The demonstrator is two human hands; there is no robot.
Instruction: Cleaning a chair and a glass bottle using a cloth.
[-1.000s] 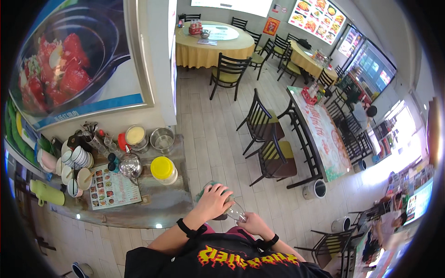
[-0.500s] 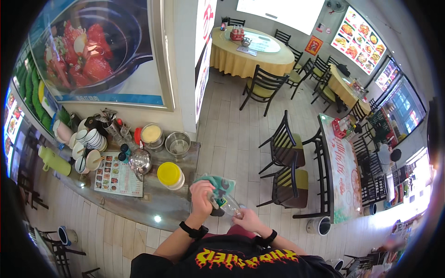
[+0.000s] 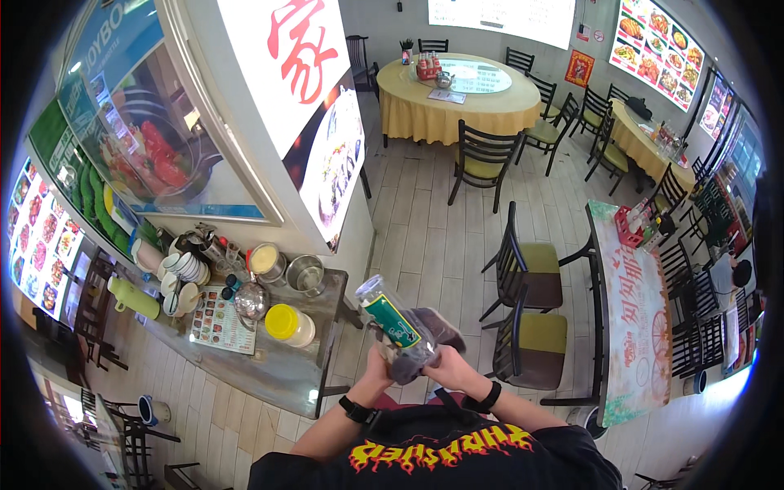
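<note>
In front of my chest I hold a clear, see-through bottle (image 3: 395, 320) with a green label, slanting with its wide end up and to the left. A grey-brown cloth (image 3: 443, 324) is bunched behind and below it. My left hand (image 3: 377, 369) is closed on the cloth at the bottle's left side. Closed around the lower right end of the bottle is my right hand (image 3: 448, 369), with cloth against it; some fingers of both hands are hidden. Nearest on the left is a yellow-lidded jar (image 3: 290, 325) on a wooden table (image 3: 282, 377).
On that table stand a metal kettle (image 3: 251, 302), a steel pot (image 3: 305, 276), stacked bowls (image 3: 186, 268) and a picture menu (image 3: 222, 321). A green flask (image 3: 133, 299) is at its far left. Chairs (image 3: 531, 347) and a printed long table (image 3: 625, 318) stand to the right.
The bottle has turned, its wide end now raised and its label facing up. The cloth has shifted from over its upper end to behind and below it. The view has swung left.
</note>
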